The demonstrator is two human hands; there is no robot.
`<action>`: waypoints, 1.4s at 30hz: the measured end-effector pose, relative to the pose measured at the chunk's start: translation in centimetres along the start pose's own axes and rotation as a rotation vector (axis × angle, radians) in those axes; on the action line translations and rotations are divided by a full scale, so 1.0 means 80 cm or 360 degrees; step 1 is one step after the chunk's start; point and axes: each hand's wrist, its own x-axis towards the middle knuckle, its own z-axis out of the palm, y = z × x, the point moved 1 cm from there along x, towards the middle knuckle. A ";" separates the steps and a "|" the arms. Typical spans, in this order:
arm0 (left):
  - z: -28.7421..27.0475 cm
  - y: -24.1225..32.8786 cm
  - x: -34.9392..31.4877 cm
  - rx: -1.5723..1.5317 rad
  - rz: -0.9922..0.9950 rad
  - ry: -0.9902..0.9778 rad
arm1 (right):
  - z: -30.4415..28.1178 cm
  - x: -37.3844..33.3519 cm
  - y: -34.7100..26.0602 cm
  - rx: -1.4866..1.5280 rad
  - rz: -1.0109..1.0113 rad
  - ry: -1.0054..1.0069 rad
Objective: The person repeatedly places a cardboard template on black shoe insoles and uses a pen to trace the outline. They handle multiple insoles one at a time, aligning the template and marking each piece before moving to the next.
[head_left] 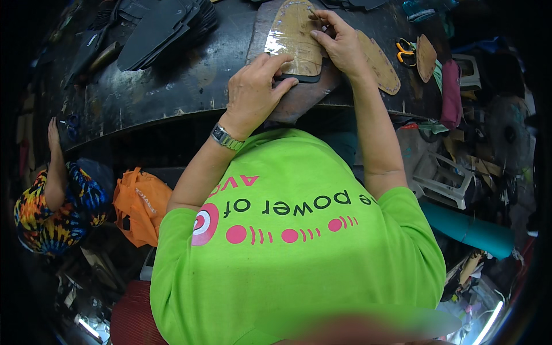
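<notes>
A brown, glossy sole-shaped template (296,43) with marks along its rim lies on a black sheet piece, whose edge shows below it. My left hand (256,86) is closed at its lower left, index finger on top and thumb against the bottom edge. At the upper right edge, my right hand (340,46) pinches a thin, pen-like tool (315,12), mostly hidden by the fingers. Under the template is a worn brown board (305,103). Another brown template (378,64) lies right of my right wrist.
Stacked black cut pieces (164,34) lie at left on the dark table (190,86). Orange-handled scissors (406,52) and a smaller brown template (425,57) are at right. Another person's arm (56,167) rests at the far left edge, near an orange bag (141,204). A grey stool (443,178) stands right.
</notes>
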 end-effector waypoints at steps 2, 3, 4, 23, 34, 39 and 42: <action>0.000 0.001 0.002 -0.0061 -0.0014 0.0010 | -0.002 -0.004 0.000 -0.0116 -0.0100 0.0083; -0.003 -0.001 0.002 -0.0115 -0.0024 0.0010 | -0.003 -0.006 -0.001 -0.0172 -0.0151 0.0124; -0.007 -0.004 0.002 -0.0167 -0.0035 0.0007 | -0.003 -0.007 -0.002 -0.0220 -0.0074 0.0094; -0.022 -0.025 -0.013 0.0169 0.0031 0.0159 | 0.000 -0.018 -0.011 0.0044 0.0083 -0.0041; -0.028 -0.028 -0.007 0.0266 0.0088 0.0083 | 0.016 -0.027 -0.039 -0.0471 -0.0104 0.0183; -0.027 -0.030 -0.007 0.0256 0.0128 0.0120 | 0.021 -0.035 -0.047 -0.0621 -0.0007 0.0230; -0.022 -0.028 -0.009 0.0251 0.0180 0.0155 | 0.020 -0.023 -0.043 -0.0518 -0.0168 0.0201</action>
